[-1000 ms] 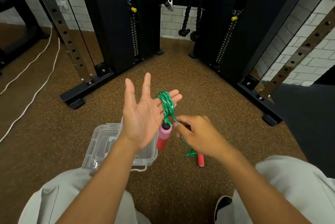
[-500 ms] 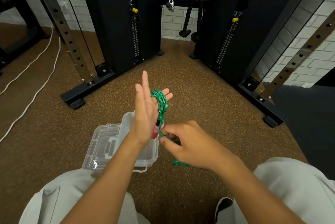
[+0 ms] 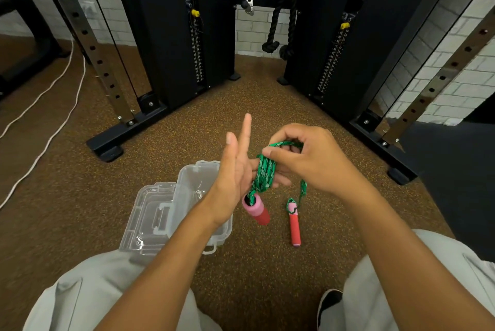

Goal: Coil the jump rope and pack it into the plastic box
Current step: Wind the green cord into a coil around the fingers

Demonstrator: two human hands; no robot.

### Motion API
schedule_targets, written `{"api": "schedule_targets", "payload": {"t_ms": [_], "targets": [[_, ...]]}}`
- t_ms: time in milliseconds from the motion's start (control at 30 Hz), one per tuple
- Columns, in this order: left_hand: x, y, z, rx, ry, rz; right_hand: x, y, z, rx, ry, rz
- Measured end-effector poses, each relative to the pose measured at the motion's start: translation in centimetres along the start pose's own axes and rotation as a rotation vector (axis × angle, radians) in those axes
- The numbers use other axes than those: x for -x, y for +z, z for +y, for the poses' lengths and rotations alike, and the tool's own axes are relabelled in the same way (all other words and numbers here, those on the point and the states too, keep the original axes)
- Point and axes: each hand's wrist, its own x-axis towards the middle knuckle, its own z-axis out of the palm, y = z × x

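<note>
over the speckled gym floor (image 3: 166, 263), from the head camera, the left hand (image 3: 235, 175) stands edge-up with its fingers straight and spread, acting as a spool. the green jump rope (image 3: 263, 174) is looped several times round its lower fingers, and one pink handle (image 3: 255, 210) hangs just beneath the palm. the right hand (image 3: 302, 159) pinches a strand at the top of the coil between thumb and curled fingers. from there the free rope drops to the second handle (image 3: 294, 223), which lies on the floor close by. the plastic box (image 3: 187, 178) sits open on the floor just behind the left wrist, its lid (image 3: 150, 212) folded out to the side; nothing of the rope is in it yet.

to wrap well, i'd judge each turn should land snug beside the last, with steady light tension, the left fingers kept stiff so loops don't slide off, and enough tail left to bind the bundle before it goes into the box.
</note>
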Motion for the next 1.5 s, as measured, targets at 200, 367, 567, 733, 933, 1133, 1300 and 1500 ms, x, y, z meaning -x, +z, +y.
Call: {"api": "schedule_targets", "payload": {"t_ms": [200,367,567,733,933,1133,1300,1500], "targets": [[0.0,0.6,0.4,0.116,-0.043,0.013,0.1,0.0,1.1,-0.249,0.055,0.003],[0.3,0.7,0.9,0.242,-0.07,0.023,0.2,0.7,2.0,-0.422,0.132,0.022],[0.5,0.1,1.1,0.436,-0.039,0.076,1.0,3.0,3.1,-0.516,0.291,-0.019],[0.4,-0.5,1.5,0.541,0.015,0.156,2.1,5.5,2.9,-0.311,0.253,-0.133],[0.5,-1.4,1.3,0.451,0.057,0.188,2.8,6.0,1.4,-0.107,0.138,-0.141],[0.4,-2.3,1.9,0.351,0.12,0.274,3.5,5.1,0.2,0.009,0.069,-0.209],[0.4,-3.3,2.0,0.124,0.098,0.369,3.6,4.1,-0.5,0.063,-0.03,-0.154],[0.5,-1.7,1.5,-0.162,-0.091,0.263,3.4,2.8,-1.2,0.01,-0.065,-0.041]]}}
